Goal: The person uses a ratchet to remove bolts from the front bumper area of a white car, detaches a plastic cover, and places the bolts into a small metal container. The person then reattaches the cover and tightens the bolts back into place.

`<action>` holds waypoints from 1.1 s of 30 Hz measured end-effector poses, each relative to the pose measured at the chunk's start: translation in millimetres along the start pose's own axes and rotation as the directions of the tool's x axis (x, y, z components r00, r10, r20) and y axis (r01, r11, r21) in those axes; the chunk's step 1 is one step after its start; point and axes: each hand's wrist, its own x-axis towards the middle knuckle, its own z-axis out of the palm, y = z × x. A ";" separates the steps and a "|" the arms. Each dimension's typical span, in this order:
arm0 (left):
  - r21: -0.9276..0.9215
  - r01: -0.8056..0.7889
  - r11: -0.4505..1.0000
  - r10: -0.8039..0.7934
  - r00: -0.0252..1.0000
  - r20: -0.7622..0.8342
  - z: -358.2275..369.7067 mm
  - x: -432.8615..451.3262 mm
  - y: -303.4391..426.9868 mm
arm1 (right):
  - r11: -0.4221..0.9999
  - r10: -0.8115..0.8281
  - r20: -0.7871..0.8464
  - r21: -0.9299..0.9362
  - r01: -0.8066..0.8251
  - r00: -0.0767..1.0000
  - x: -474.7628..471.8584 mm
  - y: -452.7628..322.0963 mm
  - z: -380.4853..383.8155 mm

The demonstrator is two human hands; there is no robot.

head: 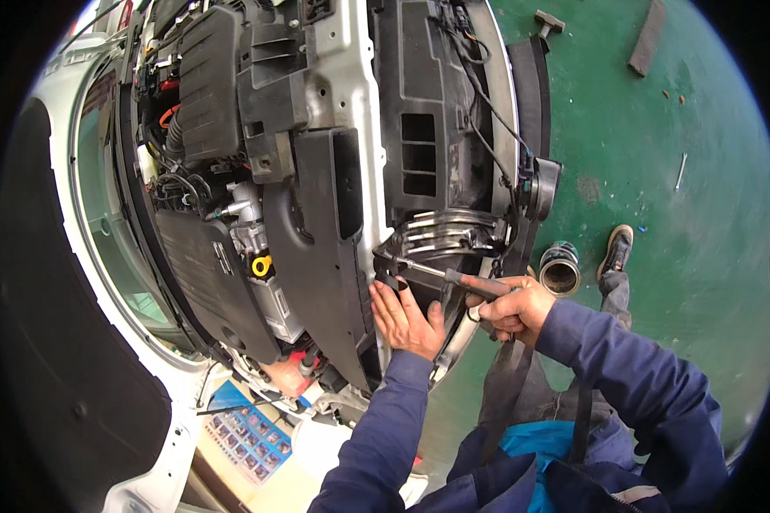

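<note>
My right hand (pixel 516 308) grips the grey and reddish handle of a screwdriver-like tool (pixel 475 282). Its metal shaft points left, and the tip meets a black bracket (pixel 390 264) at the car's front. Just below that bracket, my left hand (pixel 410 320) lies palm down with fingers stretched out, the fingertips beside the bracket's lower edge. Whether they press on it I cannot tell. A curved black part with shiny ribs (pixel 452 234) sits directly above the tool shaft. The pale metal crossmember (pixel 366 192) runs up from my left fingertips.
The engine bay holds black covers (pixel 212 288) and a yellow-handled dipstick or cap (pixel 261 265). Wiring (pixel 481 96) hangs along the bumper edge. On the green floor are an open can (pixel 559 269), a hammer (pixel 547 24), a wrench (pixel 681 172) and a flat bar (pixel 647 38).
</note>
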 end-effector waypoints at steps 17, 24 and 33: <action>-0.010 -0.008 1.000 0.007 1.000 -0.011 4.0 -3.1 -2.0 | -0.056 -0.616 0.277 -0.949 0.309 0.738 -2.4 -6.1 -2.0; -0.011 0.000 1.000 0.000 0.999 -0.051 3.3 -0.6 0.9 | 1.000 0.021 0.070 0.015 -0.022 0.997 7.2 -3.9 -4.5; 0.001 0.000 1.000 0.000 0.999 -0.039 1.6 -0.5 1.6 | 0.490 -0.400 0.018 -0.841 0.230 0.916 3.6 -5.7 -0.1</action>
